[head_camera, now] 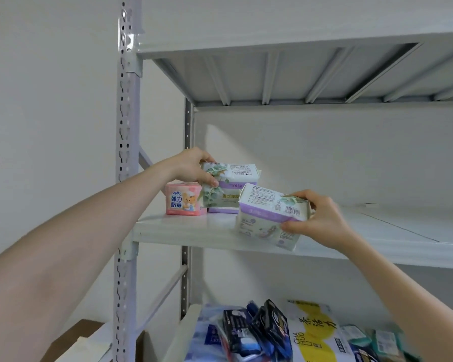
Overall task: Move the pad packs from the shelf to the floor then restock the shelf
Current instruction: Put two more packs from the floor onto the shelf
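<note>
1. Presently, the grey metal shelving unit (pixel 126 152) fills the view. Its middle shelf (pixel 364 231) carries three pad packs, all grouped at the left end.
2. Lower shelf (pixel 191 317): a loose jumble of dark and yellow packs (pixel 272 333), not being handled.
3. First purple leaf-print pad pack (pixel 228 189): stands on edge on the middle shelf, just beside the pink bear-print pack (pixel 183 199). Left hand (pixel 191 165) curls thumb and fingers round its upper left corner, judged to keep it upright.
4. Second purple pad pack (pixel 270 215): tilted, overhanging the shelf's front edge. Right hand (pixel 317 215) grips its right end, fingers above, thumb below. Contact with the shelf cannot be told.
5. Judgement: removal or restocking is undeterminable; the mostly bare shelf fits either. Floor not in view.
</note>
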Demonstrator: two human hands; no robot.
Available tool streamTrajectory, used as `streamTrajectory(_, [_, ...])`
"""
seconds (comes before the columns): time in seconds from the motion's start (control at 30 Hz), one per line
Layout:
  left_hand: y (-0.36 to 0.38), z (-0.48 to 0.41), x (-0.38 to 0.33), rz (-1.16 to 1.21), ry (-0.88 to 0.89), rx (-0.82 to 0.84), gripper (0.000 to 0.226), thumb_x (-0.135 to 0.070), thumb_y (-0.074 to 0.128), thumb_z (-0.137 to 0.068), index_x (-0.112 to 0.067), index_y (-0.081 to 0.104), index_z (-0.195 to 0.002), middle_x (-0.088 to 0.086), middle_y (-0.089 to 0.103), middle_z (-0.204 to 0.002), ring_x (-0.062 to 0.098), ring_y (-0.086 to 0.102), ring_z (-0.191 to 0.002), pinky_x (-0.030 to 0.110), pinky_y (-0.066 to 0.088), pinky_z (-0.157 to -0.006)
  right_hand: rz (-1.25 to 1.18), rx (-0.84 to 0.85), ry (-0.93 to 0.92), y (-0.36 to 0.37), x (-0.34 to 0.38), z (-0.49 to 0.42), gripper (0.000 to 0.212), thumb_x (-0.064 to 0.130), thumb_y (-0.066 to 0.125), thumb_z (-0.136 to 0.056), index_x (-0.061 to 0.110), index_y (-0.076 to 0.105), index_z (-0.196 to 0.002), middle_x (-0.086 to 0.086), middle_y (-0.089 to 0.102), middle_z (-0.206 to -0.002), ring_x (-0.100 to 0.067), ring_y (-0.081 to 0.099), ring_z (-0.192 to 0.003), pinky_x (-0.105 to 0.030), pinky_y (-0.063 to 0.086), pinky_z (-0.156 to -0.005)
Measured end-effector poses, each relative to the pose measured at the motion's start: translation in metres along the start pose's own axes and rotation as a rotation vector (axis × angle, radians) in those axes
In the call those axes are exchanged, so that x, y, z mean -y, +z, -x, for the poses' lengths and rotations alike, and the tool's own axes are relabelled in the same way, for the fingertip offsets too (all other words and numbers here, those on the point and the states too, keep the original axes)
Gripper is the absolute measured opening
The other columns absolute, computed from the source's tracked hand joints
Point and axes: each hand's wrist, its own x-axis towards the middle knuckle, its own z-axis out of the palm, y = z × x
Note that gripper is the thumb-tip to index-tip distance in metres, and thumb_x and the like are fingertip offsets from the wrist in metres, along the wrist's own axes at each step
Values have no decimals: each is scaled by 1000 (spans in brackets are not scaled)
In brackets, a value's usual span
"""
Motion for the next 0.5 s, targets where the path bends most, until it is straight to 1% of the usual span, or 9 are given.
streamTrajectory(0.1, [7, -29, 23, 3, 15, 51, 58, -33, 83, -71, -14, 62, -121, -3, 65, -102, 14, 61, -90, 25, 44, -70, 1, -12, 19, 17, -6, -21, 54, 22, 88, -57, 35, 64, -103, 14, 70, -89, -3, 63, -82, -25, 53, -71])
streamTrajectory(0.2, [21, -54, 44, 19, 31, 85, 61, -31, 84, -70, -12, 61, -123, 2, 65, -109, 19, 63, -94, 28, 48, -75, 18, -23, 37, 29, -13, -37, 55, 21, 88, -55, 33, 64, -103, 11, 70, -90, -11, 65, -85, -37, 56, -78])
streamTrajectory(0.27, [32, -67, 56, 60, 14, 139, 63, -29, 84, -71, -10, 59, -125, 2, 66, -109, 20, 67, -89, 30, 55, -72, 15, -25, 53, 33, -16, -48, 54, 23, 88, -54, 34, 64, -102, 9, 71, -90, -13, 66, -85, -40, 57, -80])
streamTrajectory(0.33, [42, -78, 67, 113, -11, 196, 63, -25, 83, -72, -8, 57, -126, 3, 66, -107, 19, 70, -86, 31, 59, -69, 14, -11, 56, 35, -17, -57, 54, 23, 88, -55, 32, 64, -102, 7, 72, -91, -17, 67, -87, -43, 57, -81])
streamTrajectory(0.5, [58, -99, 86, 207, -51, 253, 60, -19, 83, -73, -8, 55, -125, 6, 60, -115, 21, 72, -82, 31, 60, -63, 4, 35, 68, 37, -19, -79, 51, 19, 87, -58, 26, 65, -103, 5, 72, -92, -18, 68, -89, -39, 59, -77])
